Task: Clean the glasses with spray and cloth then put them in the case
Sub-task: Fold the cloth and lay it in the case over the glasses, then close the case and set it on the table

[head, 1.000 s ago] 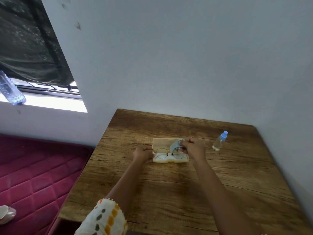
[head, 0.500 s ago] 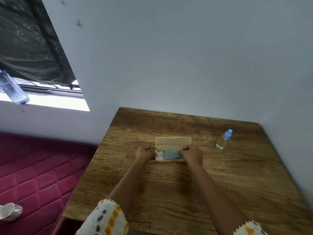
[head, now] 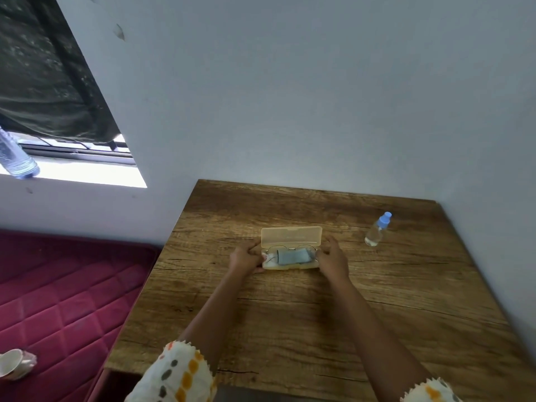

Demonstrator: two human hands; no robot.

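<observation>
A pale yellow translucent glasses case [head: 291,237] lies on the wooden table [head: 319,314] with its lid raised about halfway. Inside the tray lie thin-rimmed glasses [head: 272,253], mostly covered by a folded grey-blue cloth [head: 292,255]. My left hand [head: 245,258] grips the case's left end. My right hand [head: 332,256] grips the right end, fingers reaching to the lid's edge. A small clear spray bottle [head: 377,230] with a blue cap stands on the table to the right of the case.
The table sits in a corner, with a wall behind and another to the right. A maroon quilted mattress [head: 63,300] lies at the left with a cup [head: 14,364] on it. A water bottle [head: 16,158] stands on the window sill.
My right hand laid the cloth on the glasses in the case, then moved to the case's right end. The lid has tipped up from flat to half raised.
</observation>
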